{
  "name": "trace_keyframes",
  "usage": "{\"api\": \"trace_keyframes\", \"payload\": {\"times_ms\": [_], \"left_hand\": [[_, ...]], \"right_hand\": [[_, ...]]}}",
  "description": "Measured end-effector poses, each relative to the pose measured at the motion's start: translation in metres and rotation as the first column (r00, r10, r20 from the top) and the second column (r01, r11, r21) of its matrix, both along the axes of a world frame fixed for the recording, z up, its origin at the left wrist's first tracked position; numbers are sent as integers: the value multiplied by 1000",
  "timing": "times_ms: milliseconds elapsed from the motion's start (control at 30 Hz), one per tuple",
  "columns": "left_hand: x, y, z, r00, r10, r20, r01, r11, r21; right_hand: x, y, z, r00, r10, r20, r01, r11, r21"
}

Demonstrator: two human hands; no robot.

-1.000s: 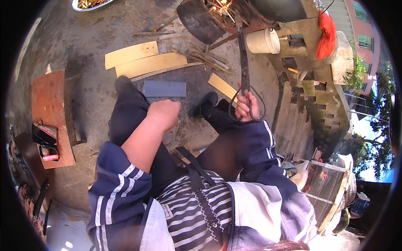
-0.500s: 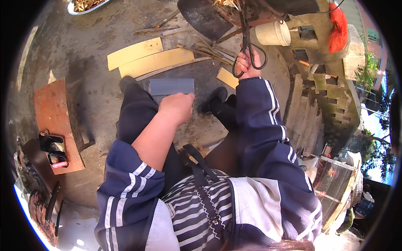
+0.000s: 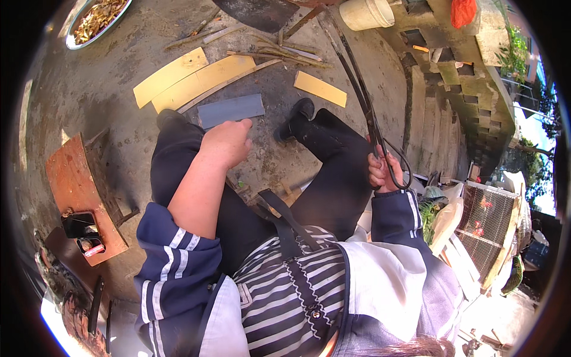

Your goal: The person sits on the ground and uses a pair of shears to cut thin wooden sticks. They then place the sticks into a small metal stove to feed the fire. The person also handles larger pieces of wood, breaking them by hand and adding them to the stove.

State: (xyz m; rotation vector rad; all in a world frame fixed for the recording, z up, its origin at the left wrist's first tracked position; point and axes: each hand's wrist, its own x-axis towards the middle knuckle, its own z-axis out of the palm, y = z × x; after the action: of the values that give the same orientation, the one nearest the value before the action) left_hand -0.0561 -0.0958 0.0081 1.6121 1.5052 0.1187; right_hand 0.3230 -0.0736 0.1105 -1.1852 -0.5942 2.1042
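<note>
My right hand (image 3: 383, 169) grips the looped handles of long black metal tongs (image 3: 360, 83), above and beside my right thigh. The shafts point away toward the top of the view, near a white bucket. My left hand (image 3: 228, 144) hovers by my left knee with its fingers curled in, and nothing shows in it. Just beyond it on the ground lies a flat grey board (image 3: 231, 110). Farther off are two overlapping yellow boards (image 3: 196, 77) and a smaller yellow board (image 3: 320, 88) past my right foot.
Thin sticks (image 3: 285, 53) lie behind the boards. The white bucket (image 3: 366, 14) stands at the far right, by a pierced block wall (image 3: 464, 77). A basin (image 3: 75, 41) of dry brownish pieces is at far left. On the left is a reddish-brown wooden stool (image 3: 77, 178); a wire cage (image 3: 485, 220) sits right.
The tongs have come back from the dark pan-like vessel at the far end, drawn toward my right side. My left hand has shifted slightly left. The whole view has turned and shifted.
</note>
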Motion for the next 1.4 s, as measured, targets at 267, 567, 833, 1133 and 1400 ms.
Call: {"api": "trace_keyframes", "payload": {"times_ms": [267, 567, 833, 1133, 1400], "left_hand": [[11, -6, -3, 998, -45, -45, 45, 999, 10], [-4, -20, -11, 994, 24, -105, -21, 999, 31], [-15, -20, -20, 997, 27, -77, -26, 1000, 17], [-45, -6, -26, 930, 327, -166, -313, 944, 102], [-48, 9, -127, 792, 386, -474, -332, 923, 197]], "right_hand": [[19, -29, -48, 998, 52, -37, -59, 972, -229], [-83, 3, -122, 948, 210, 239, -104, 915, -391], [-101, 23, -126, 954, 281, 105, -224, 900, -375], [-32, -22, -48, 973, 197, -119, -229, 852, -471], [7, -88, 28, 977, 49, -208, -143, 874, -464]]}}
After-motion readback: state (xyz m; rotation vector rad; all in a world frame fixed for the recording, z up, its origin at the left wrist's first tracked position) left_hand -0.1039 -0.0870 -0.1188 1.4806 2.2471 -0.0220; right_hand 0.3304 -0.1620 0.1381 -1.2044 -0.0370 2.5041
